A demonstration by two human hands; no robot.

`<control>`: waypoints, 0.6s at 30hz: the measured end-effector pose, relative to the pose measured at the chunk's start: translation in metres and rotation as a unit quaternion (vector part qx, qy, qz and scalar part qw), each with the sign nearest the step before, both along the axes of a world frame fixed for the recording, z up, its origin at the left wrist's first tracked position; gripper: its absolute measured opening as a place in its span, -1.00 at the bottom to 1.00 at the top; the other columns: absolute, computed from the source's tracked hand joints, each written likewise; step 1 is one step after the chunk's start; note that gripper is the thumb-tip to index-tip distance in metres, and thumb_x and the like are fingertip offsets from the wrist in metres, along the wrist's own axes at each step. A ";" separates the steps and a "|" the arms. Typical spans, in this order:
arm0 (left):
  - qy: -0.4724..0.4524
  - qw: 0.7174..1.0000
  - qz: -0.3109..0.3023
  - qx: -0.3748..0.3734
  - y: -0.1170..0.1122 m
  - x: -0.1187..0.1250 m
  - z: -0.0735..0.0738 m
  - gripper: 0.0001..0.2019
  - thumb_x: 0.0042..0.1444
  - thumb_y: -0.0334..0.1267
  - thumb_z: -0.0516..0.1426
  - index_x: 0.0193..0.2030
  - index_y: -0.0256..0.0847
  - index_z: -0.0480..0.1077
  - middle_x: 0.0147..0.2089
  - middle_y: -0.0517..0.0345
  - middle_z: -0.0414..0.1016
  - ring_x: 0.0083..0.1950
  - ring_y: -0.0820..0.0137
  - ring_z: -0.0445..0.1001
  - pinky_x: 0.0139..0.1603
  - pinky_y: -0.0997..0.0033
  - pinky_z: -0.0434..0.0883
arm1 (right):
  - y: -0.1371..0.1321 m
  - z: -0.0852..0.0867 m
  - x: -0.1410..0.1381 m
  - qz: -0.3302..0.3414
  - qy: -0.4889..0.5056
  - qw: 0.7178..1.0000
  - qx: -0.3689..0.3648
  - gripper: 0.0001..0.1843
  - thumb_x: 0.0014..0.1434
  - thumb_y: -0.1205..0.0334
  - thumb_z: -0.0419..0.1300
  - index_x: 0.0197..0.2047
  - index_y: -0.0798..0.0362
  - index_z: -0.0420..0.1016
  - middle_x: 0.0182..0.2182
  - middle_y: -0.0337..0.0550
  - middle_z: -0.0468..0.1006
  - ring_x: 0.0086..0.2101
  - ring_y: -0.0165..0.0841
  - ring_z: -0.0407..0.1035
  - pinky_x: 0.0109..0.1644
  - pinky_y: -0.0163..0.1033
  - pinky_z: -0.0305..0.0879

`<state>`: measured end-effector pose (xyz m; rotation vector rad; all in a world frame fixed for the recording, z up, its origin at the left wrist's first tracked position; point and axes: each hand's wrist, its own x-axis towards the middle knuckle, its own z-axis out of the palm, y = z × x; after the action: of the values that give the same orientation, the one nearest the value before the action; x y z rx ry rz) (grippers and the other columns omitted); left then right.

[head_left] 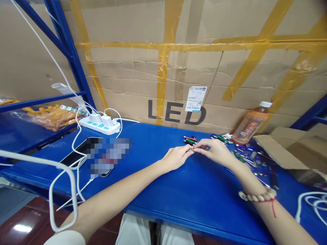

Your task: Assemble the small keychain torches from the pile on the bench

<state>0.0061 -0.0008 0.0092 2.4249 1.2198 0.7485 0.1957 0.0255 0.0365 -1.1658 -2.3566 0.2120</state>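
Note:
My left hand (177,157) and my right hand (214,150) meet fingertip to fingertip over the blue table (163,190). Both pinch a small item between them, too small to make out. Just behind the fingers lies a small group of red, green and black pen-like pieces (191,139). A larger scatter of similar coloured pieces (251,156) spreads to the right of my right hand. A beaded bracelet (258,196) with a red string sits on my right wrist.
A white power strip (100,125) with chargers and white cables sits at the back left, a phone (76,153) beside it. An orange drink bottle (250,124) leans against the taped cardboard wall (178,68). An open cardboard box (293,149) stands right.

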 end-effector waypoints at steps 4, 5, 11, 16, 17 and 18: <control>0.001 1.000 0.010 -0.007 0.000 0.000 0.001 -0.73 0.27 -0.11 -0.20 -0.11 -0.08 0.24 -0.18 0.19 0.48 -0.17 0.32 0.47 -0.23 0.41 0.34 | -0.002 0.002 -0.004 0.003 0.073 0.997 -0.014 -0.76 0.07 0.06 0.16 -0.38 0.03 0.55 -0.38 -0.13 0.56 -0.47 -0.38 0.39 -0.43 -0.29 0.28; 0.000 1.000 0.012 -0.013 0.000 0.000 0.001 -0.73 0.27 -0.11 -0.21 -0.10 -0.08 0.23 -0.22 0.19 0.47 -0.20 0.33 0.47 -0.25 0.41 0.34 | -0.003 0.003 -0.005 0.007 0.096 0.995 -0.020 -0.74 0.05 0.03 0.16 -0.39 0.05 0.55 -0.38 -0.11 0.56 -0.47 -0.38 0.39 -0.45 -0.30 0.28; -0.015 1.000 0.005 -0.016 0.000 0.000 0.000 -0.78 0.27 -0.15 -0.20 -0.08 -0.11 0.17 -0.31 0.19 0.44 -0.29 0.35 0.46 -0.27 0.41 0.33 | -0.008 0.009 -0.011 0.015 0.168 0.984 -0.058 -0.72 -0.01 0.02 0.21 -0.42 0.08 0.54 -0.44 -0.10 0.54 -0.52 -0.40 0.37 -0.55 -0.32 0.26; -0.030 0.999 0.006 -0.011 0.001 -0.002 -0.001 -0.78 0.27 -0.16 -0.19 -0.06 -0.12 0.15 -0.30 0.18 0.43 -0.28 0.34 0.45 -0.28 0.41 0.32 | -0.012 0.013 -0.013 0.024 0.184 0.978 -0.094 -0.75 0.00 0.07 0.21 -0.40 0.11 0.53 -0.46 -0.12 0.53 -0.55 -0.44 0.35 -0.57 -0.35 0.24; -0.031 0.999 0.007 -0.010 0.002 -0.002 -0.002 -0.79 0.27 -0.16 -0.19 -0.06 -0.11 0.14 -0.31 0.18 0.43 -0.29 0.34 0.45 -0.27 0.41 0.32 | -0.012 0.014 -0.013 0.023 0.186 0.977 -0.096 -0.75 0.00 0.08 0.21 -0.40 0.11 0.53 -0.45 -0.11 0.53 -0.55 -0.44 0.34 -0.57 -0.35 0.24; -0.030 0.999 0.008 -0.009 0.002 -0.002 -0.002 -0.79 0.27 -0.17 -0.19 -0.06 -0.11 0.14 -0.31 0.19 0.43 -0.29 0.34 0.45 -0.27 0.41 0.32 | -0.012 0.014 -0.013 0.021 0.189 0.977 -0.098 -0.75 0.00 0.08 0.22 -0.40 0.11 0.53 -0.43 -0.11 0.53 -0.55 -0.45 0.34 -0.56 -0.36 0.24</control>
<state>0.0042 0.0011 0.0072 2.3630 1.2184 0.8048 0.1828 0.0131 0.0505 -1.0538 -2.0576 0.6357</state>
